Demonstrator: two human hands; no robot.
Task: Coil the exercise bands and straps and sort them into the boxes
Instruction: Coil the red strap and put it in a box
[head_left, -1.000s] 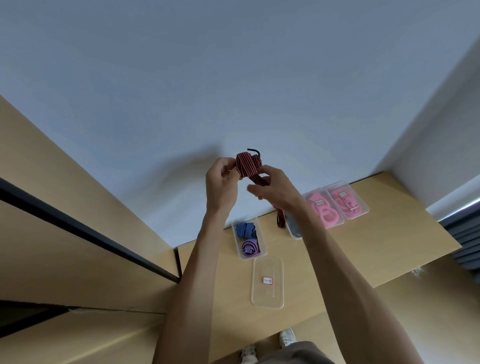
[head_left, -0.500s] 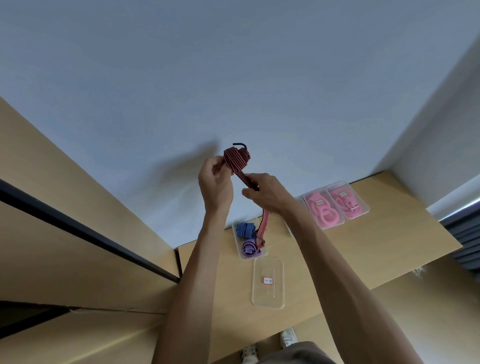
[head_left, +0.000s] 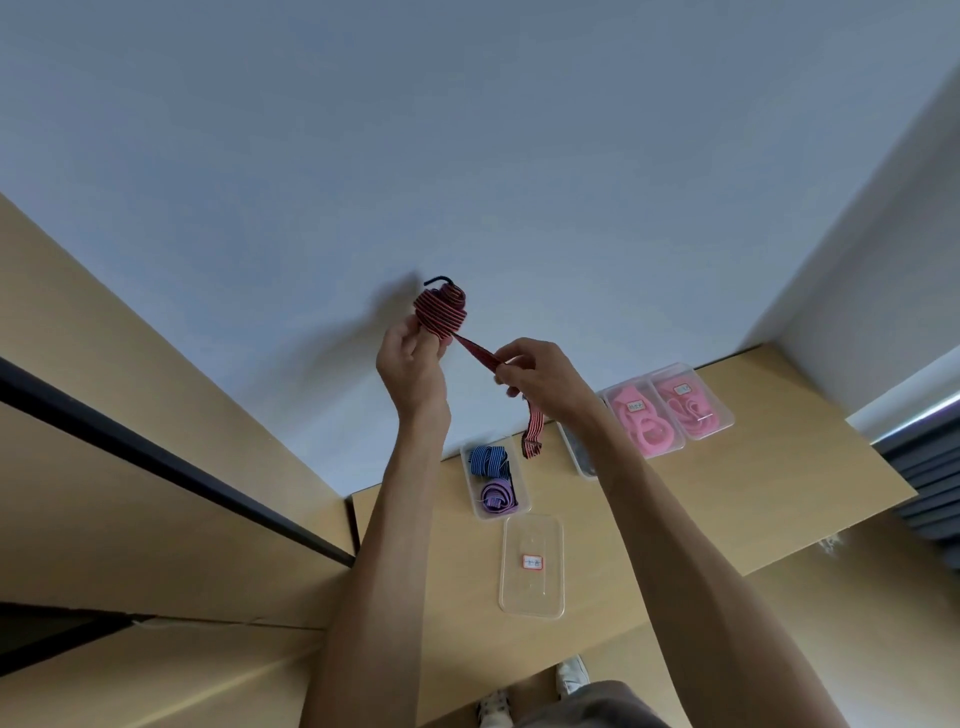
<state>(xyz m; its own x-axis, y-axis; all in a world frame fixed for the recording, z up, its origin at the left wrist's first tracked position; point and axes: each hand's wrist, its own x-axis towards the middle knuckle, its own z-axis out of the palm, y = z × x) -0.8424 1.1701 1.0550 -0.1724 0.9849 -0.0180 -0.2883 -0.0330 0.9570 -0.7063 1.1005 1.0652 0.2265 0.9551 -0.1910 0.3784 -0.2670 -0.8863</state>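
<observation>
left hand (head_left: 413, 366): grips strap coil (head_left: 441, 310), keep pinched
right hand (head_left: 540, 375): grasps loose tail (head_left: 533, 428), feed taut, flat
next: box (head_left: 497, 480) near, below

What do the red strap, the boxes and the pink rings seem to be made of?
Red strap: probably woven elastic fabric, matt; it shows fine dark stripes and coils softly. Boxes: clear plastic, slightly glossy; the table shows through them. Pink rings: perhaps rubber or silicone, smooth and plain in colour; I cannot tell which.
</observation>
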